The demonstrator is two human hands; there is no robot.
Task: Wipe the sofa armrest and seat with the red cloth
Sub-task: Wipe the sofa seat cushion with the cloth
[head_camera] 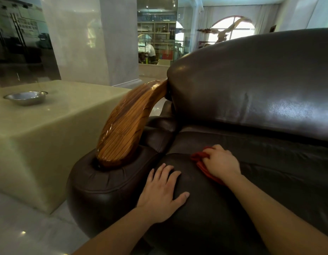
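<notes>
We note a metal bowl point(25, 97) on the pale stone block point(54, 126), well to the left of both hands; its contents cannot be told. The red cloth point(202, 161) lies bunched on the dark leather seat point(205, 208), its long axis running from near the back cushion toward us. The right hand point(221, 163) grips it, fingers curled. The left hand point(162, 194) rests flat, fingers spread, just beside the armrest point(104, 183)

text: none legible | labels: none | numbers: none
</notes>
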